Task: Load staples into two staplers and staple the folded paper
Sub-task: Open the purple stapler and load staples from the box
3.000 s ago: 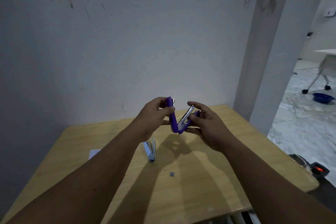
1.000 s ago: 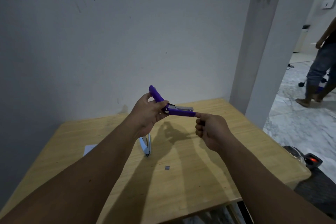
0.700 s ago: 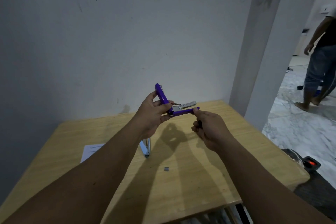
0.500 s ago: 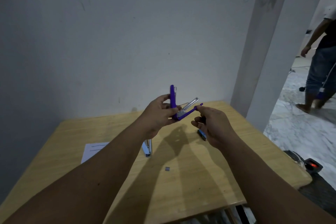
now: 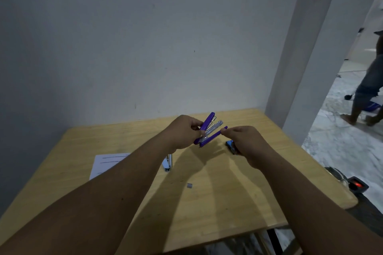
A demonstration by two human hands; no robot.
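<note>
My left hand [image 5: 182,133] grips the hinge end of a purple stapler [image 5: 209,128], held above the wooden table [image 5: 228,203]. The stapler is open: its purple top, metal magazine and purple base fan out up and to the right. My right hand [image 5: 246,143] has curled fingers, and its thumb and forefinger pinch the tip of the base. A light blue stapler [image 5: 168,163] lies on the table, partly hidden by my left forearm. A white sheet of paper [image 5: 107,163] lies at the left. A small grey staple strip [image 5: 189,185] lies in the middle.
A small blue box [image 5: 230,146] shows just left of my right hand; I cannot tell whether it lies on the table. A white pillar [image 5: 306,68] stands at the right. A person [image 5: 369,89] walks beyond it. A black device with a red light [image 5: 357,185] sits on the floor.
The purple stapler has tilted to the right and its top has swung closer to the magazine. My right hand has stayed at the base tip. The person at the right has stepped further away.
</note>
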